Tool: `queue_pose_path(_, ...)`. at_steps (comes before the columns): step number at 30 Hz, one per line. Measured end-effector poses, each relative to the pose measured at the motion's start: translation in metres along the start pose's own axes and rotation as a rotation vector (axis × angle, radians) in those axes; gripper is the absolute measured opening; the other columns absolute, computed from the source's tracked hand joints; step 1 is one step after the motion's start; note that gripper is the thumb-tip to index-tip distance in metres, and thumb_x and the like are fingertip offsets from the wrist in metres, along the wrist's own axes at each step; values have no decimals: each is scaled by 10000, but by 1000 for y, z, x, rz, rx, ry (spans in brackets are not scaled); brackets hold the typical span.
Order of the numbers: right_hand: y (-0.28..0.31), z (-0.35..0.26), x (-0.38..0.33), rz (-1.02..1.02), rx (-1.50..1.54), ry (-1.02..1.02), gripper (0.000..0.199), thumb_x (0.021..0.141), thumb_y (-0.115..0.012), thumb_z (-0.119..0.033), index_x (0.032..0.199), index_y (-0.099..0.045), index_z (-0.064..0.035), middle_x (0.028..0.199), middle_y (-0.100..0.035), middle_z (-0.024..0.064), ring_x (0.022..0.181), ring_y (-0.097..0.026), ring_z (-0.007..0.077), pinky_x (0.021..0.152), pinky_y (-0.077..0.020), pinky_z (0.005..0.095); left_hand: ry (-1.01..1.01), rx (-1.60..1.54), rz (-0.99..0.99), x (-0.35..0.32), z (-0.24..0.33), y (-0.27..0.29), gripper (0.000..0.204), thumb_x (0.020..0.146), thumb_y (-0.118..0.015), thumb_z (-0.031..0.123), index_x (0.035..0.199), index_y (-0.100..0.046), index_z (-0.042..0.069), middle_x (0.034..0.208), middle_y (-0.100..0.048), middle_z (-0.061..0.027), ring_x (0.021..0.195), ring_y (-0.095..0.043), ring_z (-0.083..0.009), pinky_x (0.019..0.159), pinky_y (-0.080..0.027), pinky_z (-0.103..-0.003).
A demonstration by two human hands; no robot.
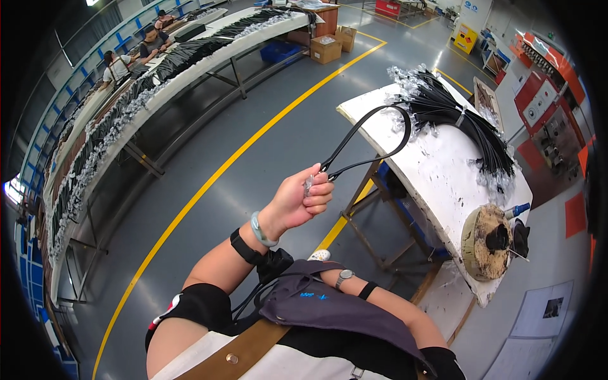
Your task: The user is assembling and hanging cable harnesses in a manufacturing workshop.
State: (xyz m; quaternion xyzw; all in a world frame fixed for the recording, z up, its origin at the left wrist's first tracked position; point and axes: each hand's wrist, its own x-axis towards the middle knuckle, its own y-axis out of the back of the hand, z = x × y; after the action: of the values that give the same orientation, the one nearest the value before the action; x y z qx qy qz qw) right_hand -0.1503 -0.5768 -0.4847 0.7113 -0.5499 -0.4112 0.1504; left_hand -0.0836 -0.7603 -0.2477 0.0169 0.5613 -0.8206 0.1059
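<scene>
Looped black cable, held aloft over the grey floor.
Left hand (303, 199) was closed around the ends of the looped black cable (373, 136), raised beside the white workbench (437, 171) bearing a cable bundle (459, 117); right hand was hidden.

White surface (437, 171) carries a bundle of black cables (459, 117) at its far end and a worn round block (484, 240) near its front edge.

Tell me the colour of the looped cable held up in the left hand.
Black, seen in the head view: the looped cable pinched by the left hand.
</scene>
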Motion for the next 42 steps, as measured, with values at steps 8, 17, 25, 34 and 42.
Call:
queue_pose_path(8, 73, -79, -61, 84, -229, 208, 141, 837, -504, -145, 939, -546, -58, 790, -611, 153, 672, -610, 290, 629, -498, 379, -70, 111, 22, -2, -1, -5, 339, 959, -351, 326, 679, -353, 134, 586, -305, 50, 455, -228, -47, 406, -191, -195)
queue_pose_path(17, 115, -70, -95, 508, 1222, 28, 202, 945, -441, -194, 1061, -495, -37, 662, -546, 1, 543, -487, 35, 460, -375, 184, -152, 395, 73, -4, -2, -20, 365, 955, -357, 362, 660, -348, 148, 581, -296, 51, 457, -220, -38, 401, -176, -186)
queue_pose_path(25, 216, -104, -127, 986, 319, 104, 309, 892, -528, -199, 1126, -564, -1, 834, -596, 108, 688, -549, 163, 630, -425, 244, 69, -55, -31, 2, -7, -15, 353, 971, -315, 296, 659, -346, 134, 602, -319, 50, 454, -236, -50, 402, -201, -199)
queue_pose_path(34, 240, -121, -108, 1094, -14, 221, 190, 819, -611, -182, 940, -640, -38, 696, -593, 74, 610, -548, 208, 549, -426, 285, -17, 209, 56, -1, -11, -21, 356, 959, -347, 345, 670, -367, 139, 592, -304, 60, 462, -225, -36, 403, -188, -185)
queue_pose_path(42, 252, -119, -102, 1096, -249, 226, 145, 797, -622, -187, 870, -641, -63, 635, -548, 46, 592, -537, 203, 518, -424, 312, -95, 463, 156, -1, -14, -24, 377, 958, -342, 369, 662, -363, 135, 584, -319, 57, 459, -212, -34, 416, -182, -183)
